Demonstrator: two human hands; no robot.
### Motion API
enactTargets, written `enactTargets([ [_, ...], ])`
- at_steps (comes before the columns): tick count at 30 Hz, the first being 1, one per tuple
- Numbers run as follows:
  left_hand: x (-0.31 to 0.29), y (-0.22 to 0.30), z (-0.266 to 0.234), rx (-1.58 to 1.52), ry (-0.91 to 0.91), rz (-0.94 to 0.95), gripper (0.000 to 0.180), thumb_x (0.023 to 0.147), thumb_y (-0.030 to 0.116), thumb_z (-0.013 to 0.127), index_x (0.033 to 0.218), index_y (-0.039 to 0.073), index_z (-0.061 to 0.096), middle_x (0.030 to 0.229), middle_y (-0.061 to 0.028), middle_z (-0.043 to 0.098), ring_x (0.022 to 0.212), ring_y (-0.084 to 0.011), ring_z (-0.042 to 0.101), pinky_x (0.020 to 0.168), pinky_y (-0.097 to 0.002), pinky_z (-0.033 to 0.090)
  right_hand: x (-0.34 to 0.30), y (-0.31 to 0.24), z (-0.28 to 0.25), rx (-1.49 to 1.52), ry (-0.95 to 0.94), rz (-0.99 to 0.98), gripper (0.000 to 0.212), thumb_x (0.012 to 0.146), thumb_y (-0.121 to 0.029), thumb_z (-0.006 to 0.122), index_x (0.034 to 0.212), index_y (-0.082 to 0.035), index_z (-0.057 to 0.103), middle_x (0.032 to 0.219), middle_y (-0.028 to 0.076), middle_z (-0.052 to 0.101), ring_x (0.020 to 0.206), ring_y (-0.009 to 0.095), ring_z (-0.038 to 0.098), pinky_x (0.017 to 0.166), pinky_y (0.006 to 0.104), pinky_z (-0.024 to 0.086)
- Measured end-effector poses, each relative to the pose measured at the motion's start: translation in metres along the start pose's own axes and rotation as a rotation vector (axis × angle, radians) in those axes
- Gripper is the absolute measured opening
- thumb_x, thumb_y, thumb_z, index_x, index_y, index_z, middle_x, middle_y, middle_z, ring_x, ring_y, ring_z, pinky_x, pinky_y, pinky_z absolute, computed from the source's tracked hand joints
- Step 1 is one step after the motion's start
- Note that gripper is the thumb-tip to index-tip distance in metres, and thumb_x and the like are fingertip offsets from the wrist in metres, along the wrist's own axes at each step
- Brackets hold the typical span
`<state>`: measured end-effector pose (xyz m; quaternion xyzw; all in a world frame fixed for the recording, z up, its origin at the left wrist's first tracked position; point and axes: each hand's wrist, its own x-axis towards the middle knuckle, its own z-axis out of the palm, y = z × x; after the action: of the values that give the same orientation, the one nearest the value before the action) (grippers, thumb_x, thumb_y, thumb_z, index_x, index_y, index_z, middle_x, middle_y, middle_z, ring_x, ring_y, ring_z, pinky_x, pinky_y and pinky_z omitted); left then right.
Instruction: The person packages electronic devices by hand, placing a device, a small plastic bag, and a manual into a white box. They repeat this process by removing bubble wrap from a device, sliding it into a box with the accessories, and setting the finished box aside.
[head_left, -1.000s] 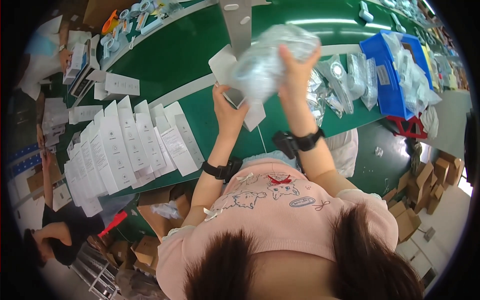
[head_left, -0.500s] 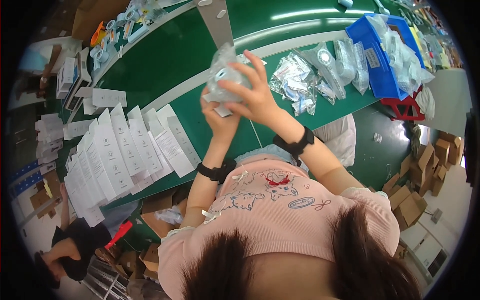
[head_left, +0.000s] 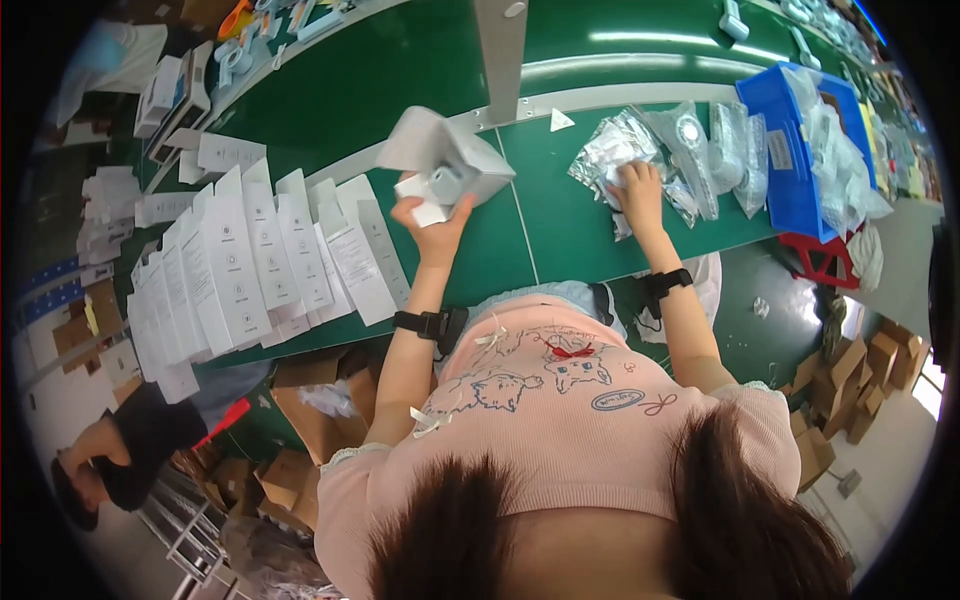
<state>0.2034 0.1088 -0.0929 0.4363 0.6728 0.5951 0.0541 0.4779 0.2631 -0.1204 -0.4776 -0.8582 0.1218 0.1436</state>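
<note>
In my left hand (head_left: 436,236) is an open white carton (head_left: 487,170), tilted above the green bench, its flaps spread at the top and near side. Inside its opening a pale grey-blue rounded item (head_left: 446,183) shows; the rest of it is hidden by the carton walls. My right hand (head_left: 640,196) is down on a heap of clear plastic packets (head_left: 612,145), its fingers bent and closed on one at the near edge. What that packet contains I cannot make out.
Left of me stands a row of white printed cartons (head_left: 240,265) with raised flaps. Bubble-wrapped items (head_left: 725,150) lie right of the packets, beside a blue bin (head_left: 790,165) of wrapped goods. A metal post (head_left: 498,60) rises beyond my left hand. Another person (head_left: 130,450) is at lower left.
The bubble-wrapped item held before my chest is now out of sight, and a white carton with a grey-blue item inside is in my left hand. My right hand has moved right to the packets.
</note>
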Motion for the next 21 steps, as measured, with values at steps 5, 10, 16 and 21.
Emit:
enactTargets([
  [5, 0.015, 0.023, 0.0, -0.091, -0.142, 0.156, 0.069, 0.058, 0.013, 0.08, 0.108, 0.007, 0.033, 0.123, -0.0216, 0.036, 0.107, -0.0315, 0.044, 0.09, -0.0387, 0.037, 0.013, -0.014, -0.021, 0.201, 0.046, -0.001, 0.033, 0.065, -0.006, 0.07, 0.094, -0.005, 0.056, 0.104, 0.009, 0.054, 0.092, 0.027, 0.053, 0.075, 0.0355, 0.044],
  [10, 0.041, 0.071, -0.011, 0.17, -0.236, 0.104, 0.035, 0.061, 0.007, 0.074, 0.09, 0.002, 0.055, 0.118, -0.0163, 0.045, 0.096, -0.029, 0.053, 0.08, -0.0339, 0.044, 0.042, -0.105, -0.09, 1.319, 0.209, 0.087, 0.047, 0.072, 0.002, 0.065, 0.112, -0.008, 0.041, 0.101, 0.01, 0.053, 0.084, 0.02, 0.059, 0.07, 0.0271, 0.048],
  [16, 0.072, 0.08, -0.014, 0.17, -0.292, -0.239, 0.013, 0.061, 0.002, 0.069, 0.071, -0.001, 0.061, 0.096, -0.0112, 0.059, 0.081, -0.0246, 0.06, 0.069, -0.0288, 0.046, 0.058, -0.167, -0.05, 1.437, 0.335, -0.383, 0.049, 0.073, 0.007, 0.061, 0.113, -0.01, 0.038, 0.101, 0.013, 0.052, 0.089, 0.022, 0.057, 0.072, 0.029, 0.049],
  [21, 0.074, 0.061, -0.014, 0.13, -0.216, -0.202, 0.011, 0.061, 0.0, 0.067, 0.07, -0.003, 0.06, 0.086, -0.0099, 0.063, 0.077, -0.0232, 0.061, 0.068, -0.0283, 0.045, 0.067, -0.186, -0.044, 0.62, 0.303, -0.689, 0.031, 0.063, 0.007, 0.065, 0.088, -0.007, 0.053, 0.095, 0.011, 0.055, 0.09, 0.023, 0.057, 0.07, 0.0306, 0.046],
])
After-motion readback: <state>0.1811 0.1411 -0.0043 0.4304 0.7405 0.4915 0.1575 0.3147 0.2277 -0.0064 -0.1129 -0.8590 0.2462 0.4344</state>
